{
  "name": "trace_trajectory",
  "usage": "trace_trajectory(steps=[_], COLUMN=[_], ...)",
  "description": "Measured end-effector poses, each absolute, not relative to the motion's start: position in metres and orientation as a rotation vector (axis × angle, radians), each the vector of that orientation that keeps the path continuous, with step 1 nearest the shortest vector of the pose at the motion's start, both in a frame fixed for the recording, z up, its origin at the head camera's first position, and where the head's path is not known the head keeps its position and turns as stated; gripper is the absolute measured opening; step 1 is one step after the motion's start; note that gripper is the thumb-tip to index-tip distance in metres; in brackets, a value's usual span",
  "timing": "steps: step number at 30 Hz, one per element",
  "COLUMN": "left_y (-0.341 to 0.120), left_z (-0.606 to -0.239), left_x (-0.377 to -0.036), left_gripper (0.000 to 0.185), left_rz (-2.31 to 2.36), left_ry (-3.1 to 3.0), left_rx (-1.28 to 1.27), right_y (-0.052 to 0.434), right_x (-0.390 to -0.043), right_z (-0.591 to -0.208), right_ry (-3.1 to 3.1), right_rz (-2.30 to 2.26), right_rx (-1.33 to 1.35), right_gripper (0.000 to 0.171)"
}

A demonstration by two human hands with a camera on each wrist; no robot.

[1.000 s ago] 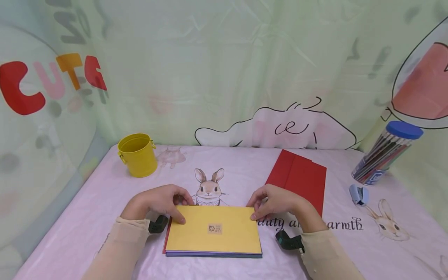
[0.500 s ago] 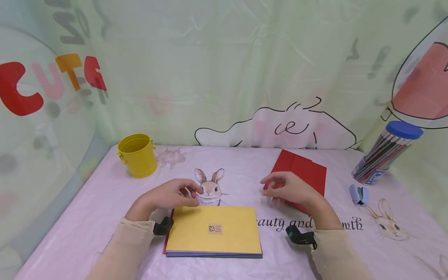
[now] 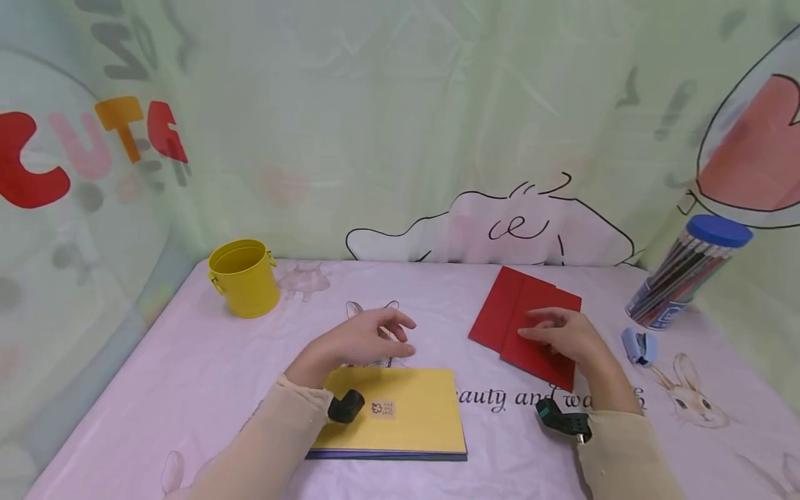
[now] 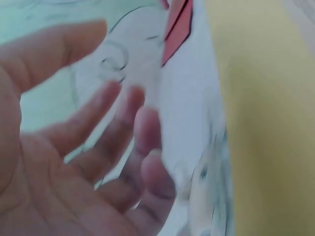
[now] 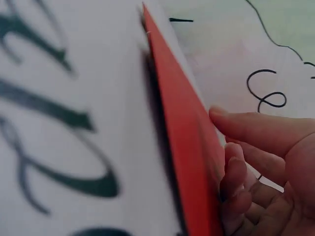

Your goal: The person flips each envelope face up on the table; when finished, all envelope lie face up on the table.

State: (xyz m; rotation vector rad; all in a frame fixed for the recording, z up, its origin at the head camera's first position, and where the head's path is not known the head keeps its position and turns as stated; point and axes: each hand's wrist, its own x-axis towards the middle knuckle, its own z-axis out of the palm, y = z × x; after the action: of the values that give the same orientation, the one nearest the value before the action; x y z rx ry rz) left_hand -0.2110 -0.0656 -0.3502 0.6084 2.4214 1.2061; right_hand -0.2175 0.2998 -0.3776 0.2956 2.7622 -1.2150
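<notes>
My right hand (image 3: 532,332) lies flat on a folded red paper (image 3: 521,305) at the right middle of the table. In the right wrist view its fingertips (image 5: 236,164) touch the red paper (image 5: 179,118) from above and nothing is pinched. My left hand (image 3: 403,338) hovers with spread, relaxed fingers just past the far edge of a yellow-topped pad of coloured sheets (image 3: 412,417). Its empty palm (image 4: 74,172) faces the left wrist camera, with the yellow pad (image 4: 270,128) at the right and the red paper (image 4: 174,29) far off.
A yellow tin bucket (image 3: 244,278) stands at the back left. A clear tube of pencils with a blue lid (image 3: 686,274) leans at the back right, with a small pale blue tool (image 3: 639,346) in front of it. A printed plastic curtain (image 3: 400,125) closes the back.
Both hands let go of the yellow pad's far corners. The left hand lifted and moved right and forward; the right hand moved right onto the red paper.
</notes>
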Motion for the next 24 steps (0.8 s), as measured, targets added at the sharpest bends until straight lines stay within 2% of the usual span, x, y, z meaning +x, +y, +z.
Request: trace_trajectory(steps=[7, 14, 19, 24], left_y=[-0.006, 0.045, 0.071, 0.086], left_z=[-0.349, -0.351, -0.354, -0.354], left_x=[-0.228, -0.230, -0.230, -0.227], left_gripper=[0.051, 0.063, 0.069, 0.066], left_rz=[1.130, 1.051, 0.978, 1.026], left_ry=[2.395, 2.423, 2.492, 2.471], left_rx=[0.477, 0.365, 0.303, 0.270], right_y=[0.301, 0.301, 0.300, 0.300], right_x=[-0.218, -0.220, -0.221, -0.219], right_z=[-0.384, -0.383, -0.383, -0.383], right_ry=[2.773, 2.753, 2.751, 2.733], right_rz=[-1.142, -1.127, -1.122, -1.143], right_rx=[0.300, 0.320, 0.337, 0.354], right_gripper=[0.068, 0.070, 0.070, 0.069])
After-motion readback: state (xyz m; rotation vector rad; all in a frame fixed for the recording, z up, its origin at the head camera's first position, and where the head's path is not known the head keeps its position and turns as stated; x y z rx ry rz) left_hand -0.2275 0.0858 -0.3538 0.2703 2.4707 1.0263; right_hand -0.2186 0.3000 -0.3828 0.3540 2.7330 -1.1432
